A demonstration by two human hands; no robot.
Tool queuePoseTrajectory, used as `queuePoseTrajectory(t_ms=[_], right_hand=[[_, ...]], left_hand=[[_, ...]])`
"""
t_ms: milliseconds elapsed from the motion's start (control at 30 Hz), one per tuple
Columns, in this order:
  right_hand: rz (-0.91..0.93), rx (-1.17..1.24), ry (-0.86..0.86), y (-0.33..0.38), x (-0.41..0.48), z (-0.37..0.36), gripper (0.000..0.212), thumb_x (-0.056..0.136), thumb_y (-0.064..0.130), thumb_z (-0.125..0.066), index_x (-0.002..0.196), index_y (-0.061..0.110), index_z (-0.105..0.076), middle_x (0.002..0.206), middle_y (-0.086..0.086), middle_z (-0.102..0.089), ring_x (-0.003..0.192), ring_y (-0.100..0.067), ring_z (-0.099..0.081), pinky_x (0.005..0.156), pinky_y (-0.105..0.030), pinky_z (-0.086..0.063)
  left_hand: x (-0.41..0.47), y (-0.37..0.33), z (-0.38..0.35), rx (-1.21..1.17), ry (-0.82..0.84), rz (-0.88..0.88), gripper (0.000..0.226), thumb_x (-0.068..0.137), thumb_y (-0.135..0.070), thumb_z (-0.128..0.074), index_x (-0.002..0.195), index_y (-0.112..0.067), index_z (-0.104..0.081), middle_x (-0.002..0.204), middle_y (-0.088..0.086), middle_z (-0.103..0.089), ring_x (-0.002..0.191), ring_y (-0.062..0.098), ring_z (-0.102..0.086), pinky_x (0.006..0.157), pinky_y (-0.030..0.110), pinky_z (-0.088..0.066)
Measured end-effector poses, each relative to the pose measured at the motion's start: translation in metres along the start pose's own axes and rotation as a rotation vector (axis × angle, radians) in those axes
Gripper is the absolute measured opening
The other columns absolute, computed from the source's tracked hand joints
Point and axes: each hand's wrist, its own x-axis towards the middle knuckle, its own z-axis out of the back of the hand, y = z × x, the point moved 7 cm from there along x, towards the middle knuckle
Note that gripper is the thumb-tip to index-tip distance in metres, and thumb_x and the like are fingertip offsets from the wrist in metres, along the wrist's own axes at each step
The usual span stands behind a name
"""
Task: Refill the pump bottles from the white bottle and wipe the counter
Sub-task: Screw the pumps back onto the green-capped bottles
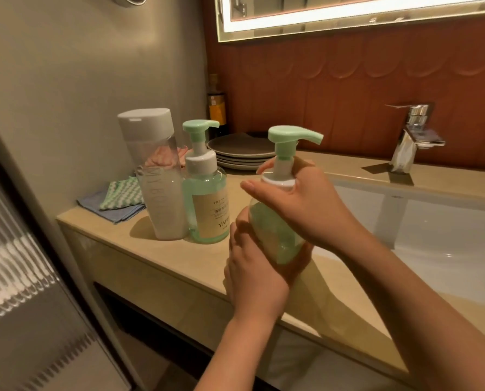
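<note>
- held pump bottle point(272, 230): left hand point(252, 272) wraps body, right hand point(309, 204) curls round collar, over counter point(165, 258) left of sink point(433, 221)
- farther left of sink: second pump bottle point(207, 204), white bottle point(159, 176), cloths point(119, 198), plates point(241, 149)

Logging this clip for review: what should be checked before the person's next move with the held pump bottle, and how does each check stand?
1. Grip on the held pump bottle: ok, the left hand grips its body from below.
2. Hold on the pump collar: ok, the right hand curls round it.
3. Removal of the pump head: not ok, still seated.
4. Opening of the white bottle: not ok, cap on; it stands on the counter.
5. Clearance from the second pump bottle: ok, it stands beside the white bottle.
6. Fill level in the held bottle: cannot tell.
</note>
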Motion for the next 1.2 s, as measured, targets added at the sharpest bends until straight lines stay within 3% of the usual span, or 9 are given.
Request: queuePoseTrajectory(t_ms=[133,267,500,667,767,867,967,1067,1200], right_hand=[[-0.012,0.224,0.201,0.004,-0.015,0.001,0.019,0.084,0.045,-0.049,0.102,0.04,-0.045,0.099,0.023,-0.053,0.087,0.015,-0.054,0.071,-0.005,-0.047],[0.055,0.165,0.205,0.002,-0.018,0.013,0.038,0.074,0.05,-0.051,0.111,0.044,-0.05,0.107,0.032,-0.054,0.097,0.02,-0.048,0.074,-0.001,-0.041],[0.03,0.037,0.11,0.003,0.01,0.023,0.047,0.046,0.05,-0.074,0.086,0.031,-0.057,0.091,0.015,-0.062,0.089,0.004,-0.055,0.073,-0.009,-0.042],[-0.021,0.051,0.226,0.0,0.017,0.003,0.039,0.07,0.025,-0.079,0.085,0.034,-0.043,0.089,0.012,-0.053,0.083,-0.003,-0.052,0.067,-0.013,-0.045],[-0.03,0.141,0.261,0.001,0.012,-0.003,0.022,0.077,0.016,-0.073,0.085,0.025,-0.055,0.089,0.003,-0.061,0.08,-0.006,-0.058,0.066,-0.013,-0.048],[-0.123,0.096,0.09,-0.003,0.008,-0.002,0.017,0.077,0.025,-0.074,0.087,0.02,-0.062,0.086,0.002,-0.065,0.084,-0.012,-0.061,0.074,-0.025,-0.052],[-0.163,-0.272,-0.192,0.001,0.0,0.003,0.04,0.076,0.054,-0.067,0.093,0.018,-0.061,0.086,0.004,-0.062,0.09,-0.018,-0.058,0.088,-0.043,-0.047],[-0.122,-0.425,-0.227,0.012,-0.008,0.0,0.049,0.08,0.068,-0.048,0.092,0.021,-0.056,0.09,0.005,-0.055,0.098,-0.018,-0.053,0.091,-0.044,-0.043],[-0.018,-0.085,-0.067,0.009,-0.026,0.0,0.025,0.091,0.047,-0.044,0.112,0.033,-0.046,0.113,0.014,-0.052,0.109,-0.011,-0.049,0.096,-0.04,-0.045]], left_hand=[[0.0,-0.004,0.003,-0.011,-0.005,-0.009,0.104,0.054,-0.081,-0.051,0.14,-0.032,-0.018,0.14,-0.006,-0.042,0.125,0.019,-0.046,0.093,0.037,-0.041],[0.0,-0.005,0.002,-0.016,0.017,-0.002,0.091,0.062,-0.068,-0.064,0.134,-0.042,-0.014,0.137,-0.01,-0.04,0.124,0.016,-0.044,0.095,0.037,-0.04],[0.001,-0.003,0.001,0.023,0.02,0.005,0.098,0.063,-0.066,-0.07,0.137,-0.034,-0.015,0.133,-0.008,-0.042,0.122,0.017,-0.044,0.096,0.038,-0.043],[0.001,-0.004,0.002,0.016,0.025,0.009,0.095,0.064,-0.066,-0.069,0.135,-0.04,-0.012,0.135,-0.01,-0.038,0.123,0.017,-0.042,0.099,0.043,-0.041],[0.0,-0.005,0.001,0.027,0.037,0.007,0.101,0.065,-0.071,-0.063,0.141,-0.035,-0.007,0.143,-0.006,-0.033,0.129,0.019,-0.038,0.103,0.041,-0.039],[0.0,-0.002,-0.003,0.071,0.08,0.036,0.11,0.07,-0.067,-0.059,0.149,-0.023,0.003,0.156,-0.003,-0.015,0.14,0.019,-0.024,0.108,0.035,-0.028],[-0.001,0.013,-0.005,0.1,0.111,0.118,0.095,0.092,-0.031,-0.056,0.143,-0.025,0.024,0.159,0.0,0.005,0.144,0.017,-0.016,0.109,0.029,-0.022],[-0.002,0.017,0.001,0.061,0.03,0.16,0.078,0.095,-0.029,-0.051,0.15,-0.027,0.004,0.156,-0.001,-0.018,0.136,0.017,-0.033,0.104,0.031,-0.029],[0.0,-0.006,0.004,0.081,0.015,0.035,0.079,0.077,-0.051,-0.055,0.138,-0.032,-0.009,0.143,-0.002,-0.035,0.123,0.022,-0.046,0.093,0.04,-0.039]])
